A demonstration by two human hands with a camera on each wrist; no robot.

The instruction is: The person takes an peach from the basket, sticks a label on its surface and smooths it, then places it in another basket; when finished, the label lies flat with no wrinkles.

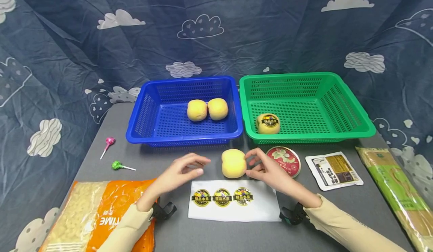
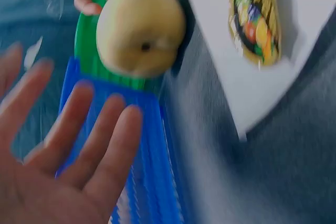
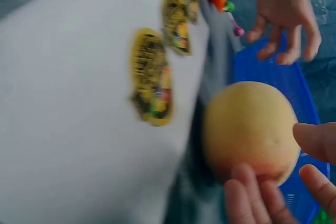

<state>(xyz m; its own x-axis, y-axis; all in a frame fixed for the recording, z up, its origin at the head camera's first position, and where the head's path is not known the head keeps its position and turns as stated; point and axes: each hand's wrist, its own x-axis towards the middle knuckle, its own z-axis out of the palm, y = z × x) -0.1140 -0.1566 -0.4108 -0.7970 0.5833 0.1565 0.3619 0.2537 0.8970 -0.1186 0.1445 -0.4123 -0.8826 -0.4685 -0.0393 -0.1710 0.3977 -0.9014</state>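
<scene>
A yellow peach (image 1: 233, 164) sits at the middle, just behind a white sheet (image 1: 233, 213) bearing three black-and-gold fruit stickers (image 1: 222, 198). My right hand (image 1: 265, 167) is at the peach's right side with loosely bent fingers. In the right wrist view its fingertips (image 3: 244, 182) overlap the peach's lower edge; firm contact is unclear. Left of the peach, my left hand (image 1: 182, 171) hangs apart from it, fingers spread in the left wrist view and holding nothing. Two peaches (image 1: 197, 110) lie in the blue basket (image 1: 184, 138). One stickered peach (image 1: 268, 123) sits in the green basket (image 1: 311, 135).
A round red tin (image 1: 291, 161) stands behind my right forearm. Further right lie a white pouch (image 1: 335, 171) and a long green-and-tan packet (image 1: 395, 184). At left are a pink lollipop (image 1: 109, 141), a green lollipop (image 1: 116, 165) and an orange bag (image 1: 116, 195).
</scene>
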